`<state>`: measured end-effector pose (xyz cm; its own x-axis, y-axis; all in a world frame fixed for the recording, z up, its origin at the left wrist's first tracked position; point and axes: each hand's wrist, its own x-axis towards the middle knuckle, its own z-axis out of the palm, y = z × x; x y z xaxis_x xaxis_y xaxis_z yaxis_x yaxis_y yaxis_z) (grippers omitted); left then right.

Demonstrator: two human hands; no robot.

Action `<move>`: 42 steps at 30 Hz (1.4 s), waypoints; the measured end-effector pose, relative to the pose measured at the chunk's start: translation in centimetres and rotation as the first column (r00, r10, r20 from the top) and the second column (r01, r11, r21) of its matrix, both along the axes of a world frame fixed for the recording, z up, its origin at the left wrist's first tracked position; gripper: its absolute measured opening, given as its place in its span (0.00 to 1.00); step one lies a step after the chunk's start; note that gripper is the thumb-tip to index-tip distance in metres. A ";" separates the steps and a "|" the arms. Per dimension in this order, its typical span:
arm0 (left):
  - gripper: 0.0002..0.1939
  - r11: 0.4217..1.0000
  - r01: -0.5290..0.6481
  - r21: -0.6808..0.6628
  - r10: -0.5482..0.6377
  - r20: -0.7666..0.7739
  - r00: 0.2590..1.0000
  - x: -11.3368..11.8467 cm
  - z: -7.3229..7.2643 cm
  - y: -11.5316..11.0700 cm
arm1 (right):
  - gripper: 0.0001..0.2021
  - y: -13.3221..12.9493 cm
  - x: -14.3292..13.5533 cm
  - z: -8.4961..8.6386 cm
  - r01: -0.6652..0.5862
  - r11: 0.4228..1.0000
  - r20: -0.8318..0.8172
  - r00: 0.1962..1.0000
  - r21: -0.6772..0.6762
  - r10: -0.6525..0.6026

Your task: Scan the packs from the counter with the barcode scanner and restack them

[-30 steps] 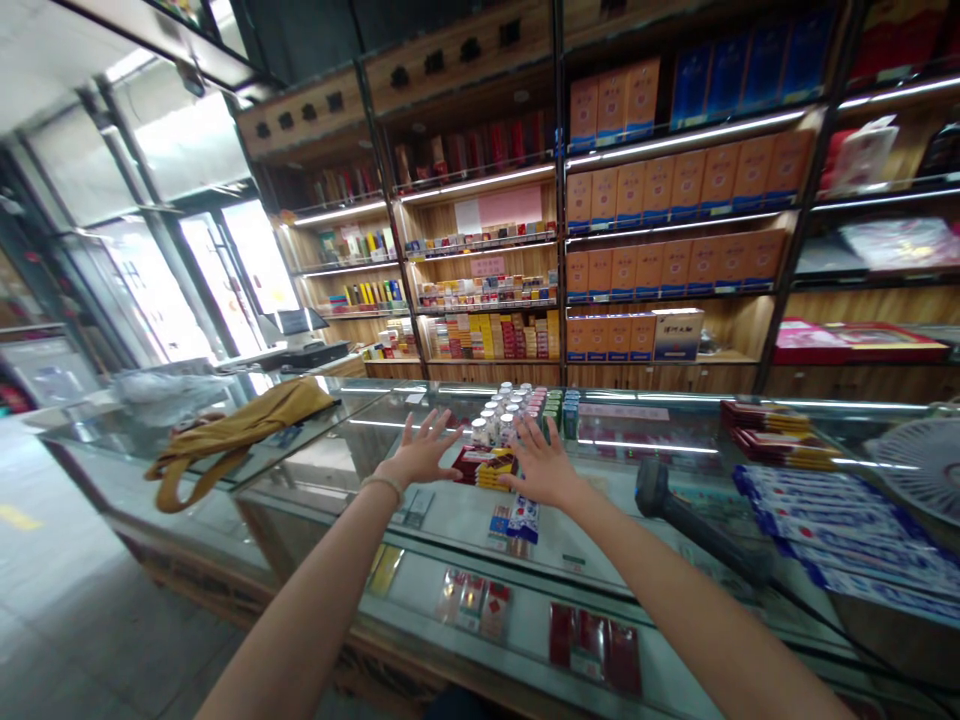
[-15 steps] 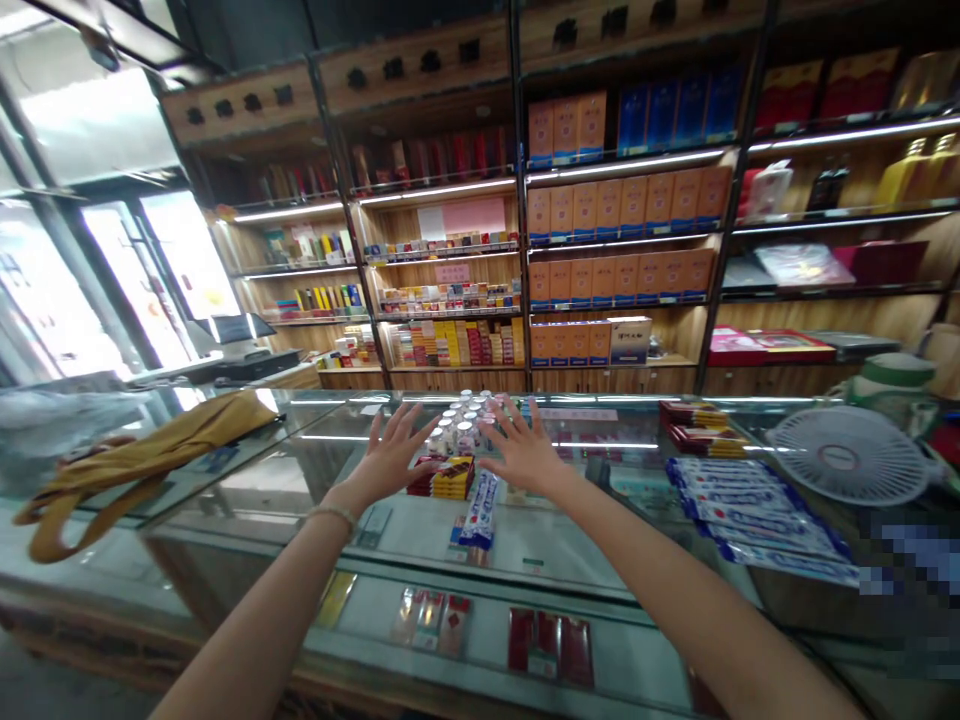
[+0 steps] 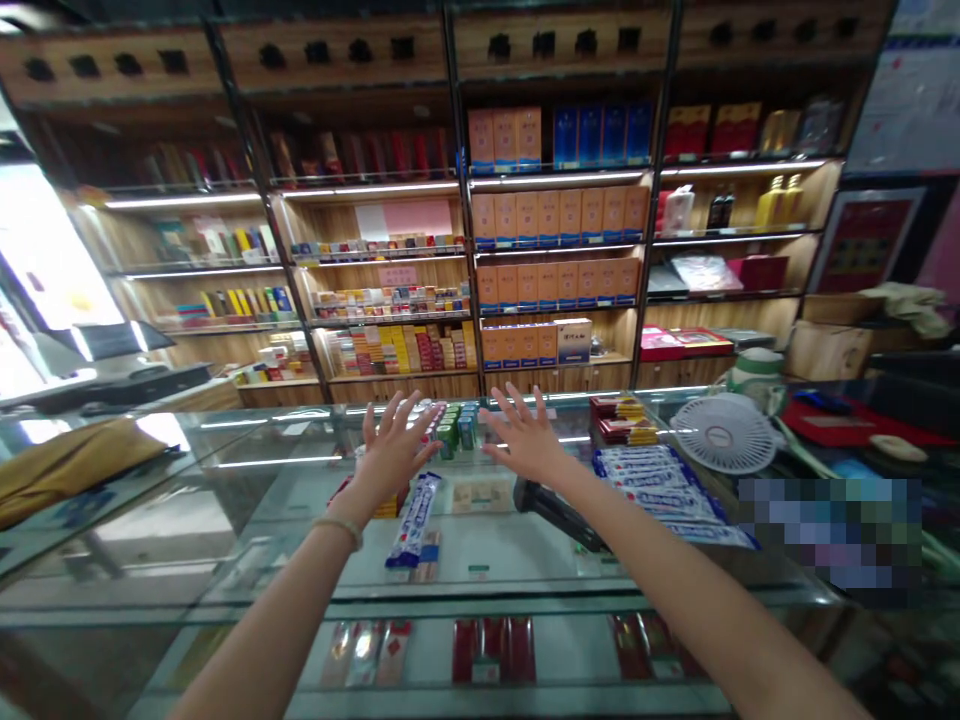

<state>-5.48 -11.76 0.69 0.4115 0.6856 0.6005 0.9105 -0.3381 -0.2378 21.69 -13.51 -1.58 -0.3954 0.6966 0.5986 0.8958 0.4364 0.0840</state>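
Both hands are held out over the glass counter (image 3: 495, 530), fingers spread and nothing in them. My left hand (image 3: 388, 455) is in front of a stack of red and yellow packets (image 3: 388, 506), partly hiding it. Beside it on the glass lies a blue and white wrapped stick (image 3: 414, 520). Small green containers (image 3: 448, 432) stand between my hands, further back. My right hand (image 3: 526, 440) is above and left of a dark handheld device (image 3: 559, 512), which my forearm partly covers.
Blue and white sticks (image 3: 660, 492) lie at the right, with red and yellow packets (image 3: 624, 420) behind them. Beyond are a white fan (image 3: 726, 434) and a green-topped jug (image 3: 756, 372). A mustard bag (image 3: 75, 462) lies at the left. Stocked shelves (image 3: 555, 250) line the wall.
The view has turned to the right, so counter and shelves sit further left. The green containers and dark device now show more fully. Both hands remain spread.
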 end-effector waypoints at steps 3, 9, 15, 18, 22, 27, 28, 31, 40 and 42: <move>0.28 1.000 -0.009 0.024 0.008 0.026 1.000 2.7 -0.1 0.2 | 0.30 -0.7 3.1 0.1 0.062 0.998 -0.020 0.998 0.017 -0.062; 0.26 0.999 0.019 0.029 -0.021 0.079 0.997 8.5 -0.3 0.8 | 0.29 -2.0 9.5 -0.7 0.215 0.977 -0.031 0.976 -0.013 -0.215; 0.27 0.996 0.094 -0.008 -0.092 0.134 0.987 14.3 -0.5 1.0 | 0.28 -2.0 14.8 -2.4 0.357 0.934 -0.058 0.932 -0.026 -0.358; 0.28 0.991 0.126 -0.037 -0.119 0.143 0.982 16.7 -0.8 1.4 | 0.28 -2.0 17.2 -2.9 0.402 0.915 -0.067 0.913 -0.024 -0.402; 0.29 0.986 0.150 -0.067 -0.137 0.165 0.977 19.5 -1.0 2.2 | 0.28 -1.5 20.7 -3.0 0.469 0.883 -0.073 0.881 -0.007 -0.468; 0.31 0.984 0.156 -0.090 -0.137 0.188 0.973 23.4 -1.0 3.3 | 0.28 -0.4 25.1 -3.0 0.536 0.844 -0.073 0.843 0.021 -0.534; 0.31 0.982 0.162 -0.093 -0.142 0.187 0.972 24.2 -1.0 3.5 | 0.28 -0.2 25.8 -3.0 0.541 0.841 -0.070 0.839 0.019 -0.539; 0.31 0.979 0.181 -0.098 -0.159 0.200 0.967 26.7 -1.4 4.1 | 0.27 0.3 27.1 -3.2 0.551 0.835 -0.063 0.833 0.002 -0.550; 0.35 0.955 0.245 -0.169 -0.203 0.230 0.952 32.0 -3.4 5.6 | 0.25 1.5 28.3 -5.3 0.558 0.830 -0.021 0.830 -0.013 -0.558; 0.35 0.949 0.253 -0.186 -0.210 0.225 0.952 32.7 -4.0 6.0 | 0.24 1.6 28.3 -5.5 0.559 0.829 0.004 0.829 0.002 -0.559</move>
<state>27.25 -5.78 -3.27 0.4605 0.7050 0.5393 0.8223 -0.5677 0.0400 49.99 -11.91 -7.10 0.0586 0.7988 0.5987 0.9864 -0.1387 0.0884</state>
